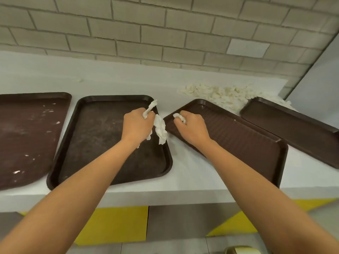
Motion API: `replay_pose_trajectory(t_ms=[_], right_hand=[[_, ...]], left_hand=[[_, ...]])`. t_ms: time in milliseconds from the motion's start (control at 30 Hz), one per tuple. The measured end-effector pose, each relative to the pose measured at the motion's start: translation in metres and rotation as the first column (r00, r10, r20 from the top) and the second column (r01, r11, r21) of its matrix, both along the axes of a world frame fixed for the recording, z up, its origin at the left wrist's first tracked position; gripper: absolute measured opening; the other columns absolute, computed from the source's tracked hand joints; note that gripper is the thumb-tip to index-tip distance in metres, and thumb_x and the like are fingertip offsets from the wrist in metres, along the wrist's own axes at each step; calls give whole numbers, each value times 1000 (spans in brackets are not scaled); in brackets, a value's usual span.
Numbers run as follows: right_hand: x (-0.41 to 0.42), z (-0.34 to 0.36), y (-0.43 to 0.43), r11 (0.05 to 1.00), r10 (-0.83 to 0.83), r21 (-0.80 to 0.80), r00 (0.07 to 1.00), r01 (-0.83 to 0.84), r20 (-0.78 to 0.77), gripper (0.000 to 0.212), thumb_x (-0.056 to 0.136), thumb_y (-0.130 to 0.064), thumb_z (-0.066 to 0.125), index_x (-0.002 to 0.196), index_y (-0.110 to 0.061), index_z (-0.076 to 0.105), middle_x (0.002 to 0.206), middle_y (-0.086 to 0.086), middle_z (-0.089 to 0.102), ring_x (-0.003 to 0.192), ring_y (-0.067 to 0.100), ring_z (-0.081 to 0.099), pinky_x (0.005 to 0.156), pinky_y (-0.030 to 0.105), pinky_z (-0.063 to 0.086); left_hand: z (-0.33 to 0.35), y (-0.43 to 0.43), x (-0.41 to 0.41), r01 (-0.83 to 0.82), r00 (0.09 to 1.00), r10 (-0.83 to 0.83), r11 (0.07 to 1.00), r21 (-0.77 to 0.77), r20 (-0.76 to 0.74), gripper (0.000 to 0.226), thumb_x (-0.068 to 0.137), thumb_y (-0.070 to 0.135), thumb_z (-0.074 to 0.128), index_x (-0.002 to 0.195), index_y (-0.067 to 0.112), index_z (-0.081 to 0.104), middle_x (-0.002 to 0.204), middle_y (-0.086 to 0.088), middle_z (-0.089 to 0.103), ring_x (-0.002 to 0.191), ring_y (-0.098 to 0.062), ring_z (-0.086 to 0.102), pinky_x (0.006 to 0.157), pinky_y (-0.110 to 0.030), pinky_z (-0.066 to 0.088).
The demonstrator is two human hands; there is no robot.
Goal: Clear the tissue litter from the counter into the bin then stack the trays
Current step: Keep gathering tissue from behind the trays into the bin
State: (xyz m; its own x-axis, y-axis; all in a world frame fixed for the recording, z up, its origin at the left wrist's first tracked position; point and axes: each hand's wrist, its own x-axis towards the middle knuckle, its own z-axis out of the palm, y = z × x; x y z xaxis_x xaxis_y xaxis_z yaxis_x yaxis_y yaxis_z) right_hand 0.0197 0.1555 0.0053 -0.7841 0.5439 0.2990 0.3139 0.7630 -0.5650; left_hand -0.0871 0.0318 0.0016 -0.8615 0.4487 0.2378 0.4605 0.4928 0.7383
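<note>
Several dark brown trays lie on the white counter (192, 173). My left hand (136, 125) is shut on a wad of white tissue (159, 127) over the right end of the middle tray (102, 136). My right hand (192, 126) is shut on a small tissue scrap (178, 117) above the near corner of the angled tray (238, 136). A further tray (293, 123) lies at the far right, and a crumb-flecked tray (27, 136) sits at the left. A heap of tissue litter (220, 95) is piled on the counter behind the right-hand trays.
A grey brick wall (165, 33) backs the counter, and a pale panel (321, 74) closes its right end. One tiny scrap (79, 80) lies on the counter at the back left. Yellow and grey fronts (117, 224) show under the counter edge. A bin rim (240, 250) peeks in at the bottom.
</note>
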Motion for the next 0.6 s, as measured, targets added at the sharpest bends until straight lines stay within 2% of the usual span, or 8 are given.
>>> replay_pose_trajectory(t_ms=[200, 333, 533, 600], right_hand=[[75, -4, -32, 999, -43, -13, 999, 43, 7, 38, 90, -23, 47, 56, -18, 33, 52, -5, 38, 50, 12, 34, 50, 28, 29], [124, -5, -46, 997, -72, -20, 997, 72, 17, 40, 90, -22, 47, 55, -18, 30, 51, -5, 34, 50, 12, 29, 51, 29, 27], [180, -9, -51, 993, -119, -17, 992, 120, 42, 39, 88, -22, 47, 55, -19, 28, 50, -4, 34, 49, 13, 30, 48, 29, 25], [198, -14, -48, 993, -115, -15, 992, 116, 57, 38, 88, -22, 47, 55, -19, 28, 50, -4, 34, 49, 14, 31, 48, 29, 25]], left_hand=[[1, -29, 70, 56, 998, -56, 998, -4, -10, 37, 90, 20, 42, 56, 9, 39, 55, -8, 51, 51, -16, 41, 50, -23, 32], [3, -41, 115, 89, 996, -89, 995, -38, 8, 36, 87, 17, 41, 53, 11, 33, 50, -1, 39, 47, -14, 33, 48, -26, 28], [-7, -45, 173, 124, 992, -124, 991, -54, 12, 31, 88, 20, 43, 63, 2, 51, 56, -4, 50, 50, -12, 39, 47, -23, 30], [-12, -41, 191, 129, 992, -128, 990, -49, 17, 32, 88, 21, 44, 63, 2, 49, 56, -6, 49, 51, -13, 38, 48, -24, 29]])
